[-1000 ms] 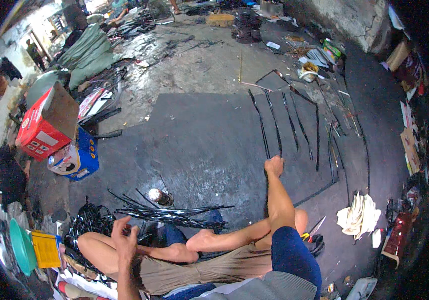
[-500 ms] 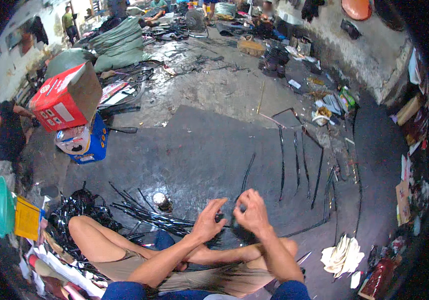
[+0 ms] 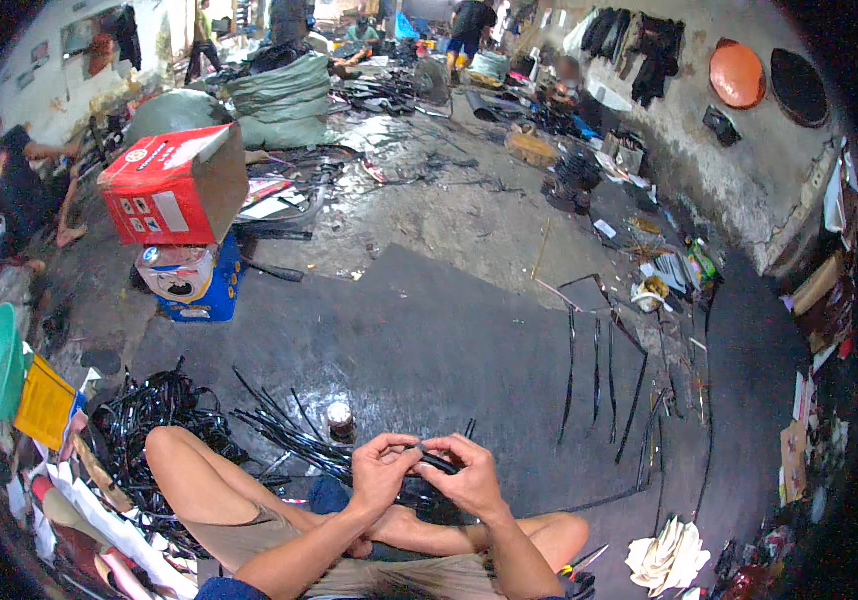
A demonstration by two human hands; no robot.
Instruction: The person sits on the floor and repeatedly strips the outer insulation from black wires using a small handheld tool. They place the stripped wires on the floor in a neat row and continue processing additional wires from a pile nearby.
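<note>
Person sits cross-legged on dark floor mat [image 3: 429,340]. Short black rubber strip [image 3: 436,461] held between both hands, just above lap, long axis running left-right across body. Left hand [image 3: 381,470] pinches strip's left end, fingers curled narrow. Right hand [image 3: 469,478] grips right part, fingers closed over it; hands nearly touching, equally near. Pile of long thin black strips [image 3: 289,435] lies on floor just left-front of hands. Small dark round-topped jar [image 3: 340,418] stands beside pile. Cut strips laid out in rows [image 3: 604,375] well apart, right-front.
</note>
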